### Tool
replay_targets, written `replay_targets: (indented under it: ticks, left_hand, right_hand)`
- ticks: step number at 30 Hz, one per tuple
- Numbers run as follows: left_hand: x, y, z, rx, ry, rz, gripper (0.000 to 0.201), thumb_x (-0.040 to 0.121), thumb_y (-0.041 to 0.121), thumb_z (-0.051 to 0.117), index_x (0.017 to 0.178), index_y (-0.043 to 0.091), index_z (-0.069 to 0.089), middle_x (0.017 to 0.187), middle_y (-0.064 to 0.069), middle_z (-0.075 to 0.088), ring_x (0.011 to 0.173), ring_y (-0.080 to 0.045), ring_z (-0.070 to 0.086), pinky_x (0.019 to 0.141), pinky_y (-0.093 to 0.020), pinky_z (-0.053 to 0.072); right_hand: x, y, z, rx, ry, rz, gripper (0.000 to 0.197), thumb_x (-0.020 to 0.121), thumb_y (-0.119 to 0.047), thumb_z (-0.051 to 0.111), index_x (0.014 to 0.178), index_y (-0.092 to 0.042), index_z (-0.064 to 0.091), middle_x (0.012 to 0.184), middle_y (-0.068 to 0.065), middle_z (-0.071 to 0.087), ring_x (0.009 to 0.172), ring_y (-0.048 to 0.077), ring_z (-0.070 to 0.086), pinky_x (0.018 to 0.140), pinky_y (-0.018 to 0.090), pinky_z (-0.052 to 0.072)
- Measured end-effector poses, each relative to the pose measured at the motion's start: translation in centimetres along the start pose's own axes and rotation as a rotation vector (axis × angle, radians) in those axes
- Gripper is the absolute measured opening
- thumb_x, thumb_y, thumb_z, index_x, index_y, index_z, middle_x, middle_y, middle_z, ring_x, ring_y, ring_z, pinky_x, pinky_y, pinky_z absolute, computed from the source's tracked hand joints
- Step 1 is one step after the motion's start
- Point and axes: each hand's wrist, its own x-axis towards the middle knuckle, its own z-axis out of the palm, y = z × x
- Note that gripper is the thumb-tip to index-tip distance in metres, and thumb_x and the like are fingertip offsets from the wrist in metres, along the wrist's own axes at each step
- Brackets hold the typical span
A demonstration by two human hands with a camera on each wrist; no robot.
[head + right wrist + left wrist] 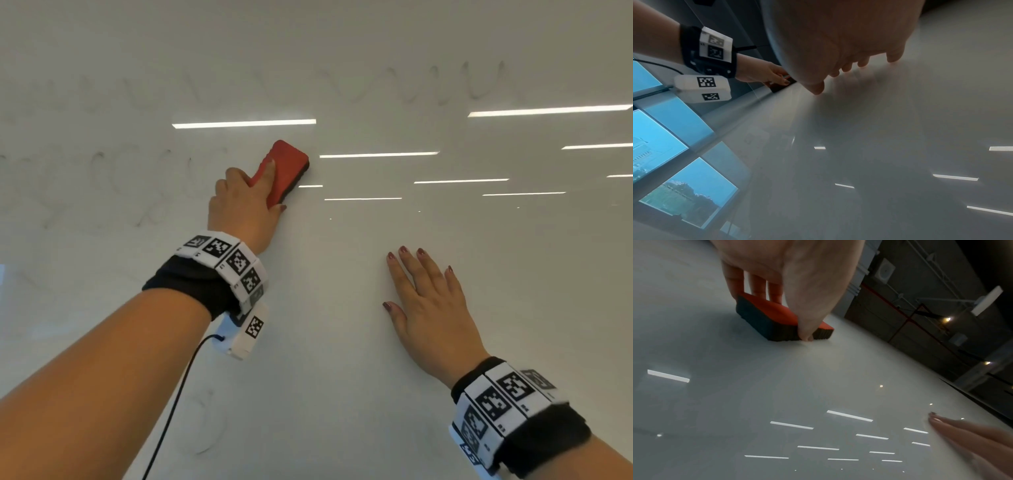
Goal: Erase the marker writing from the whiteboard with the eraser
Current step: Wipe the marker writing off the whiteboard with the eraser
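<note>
My left hand (239, 202) clamps the light, stiff eraser (286, 171) by its long sides against the slippery whiteboard (342, 51), my right hand (428, 308) flat.

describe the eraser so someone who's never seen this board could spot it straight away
Start at the big glossy whiteboard filling the view, then follow the left hand up near its middle. The eraser is the block it holds against the board: a red back over a dark pad, the only coloured thing among faint grey marker smears.
</note>
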Motion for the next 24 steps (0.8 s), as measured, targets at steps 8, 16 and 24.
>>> replay_targets:
  ticks: [8, 16, 24]
  left_hand:
    - [-3.1, 4.6, 1.7, 0.053, -0.021, 0.307, 0.063, 0.091, 0.035, 0.055, 0.146, 0.038, 0.024, 0.131, -0.010, 0.038, 0.112, -0.030, 0.040, 0.090, -0.040, 0.036]
    - [-3.6, 6.2, 1.9, -0.095, -0.014, 0.439, 0.063, 0.082, 0.017, 0.067, 0.139, 0.029, 0.043, 0.127, -0.009, 0.048, 0.114, -0.031, 0.044, 0.092, -0.041, 0.044]
    - [-3.6, 7.6, 3.4, -0.364, 0.062, 0.401, 0.070, 0.081, 0.019, 0.070, 0.143, 0.020, 0.036, 0.135, -0.003, 0.043, 0.130, -0.019, 0.032, 0.108, -0.029, 0.030]
  right_hand:
    - [0.1, -0.1, -0.2, 0.050, 0.046, -0.020, 0.063, 0.088, -0.039, 0.043, 0.145, -0.014, 0.035, 0.149, 0.007, 0.037, 0.138, 0.026, 0.028, 0.107, 0.053, 0.031]
    - [3.6, 0.2, -2.2, 0.177, 0.166, -0.109, 0.076, 0.083, -0.032, 0.067, 0.147, -0.024, 0.028, 0.147, 0.013, 0.036, 0.127, 0.038, 0.041, 0.098, 0.056, 0.041]
    - [6.8, 1.9, -2.3, 0.129, 0.217, -0.246, 0.051, 0.083, -0.021, 0.067, 0.131, -0.020, 0.051, 0.141, 0.011, 0.045, 0.133, 0.035, 0.037, 0.103, 0.056, 0.035]
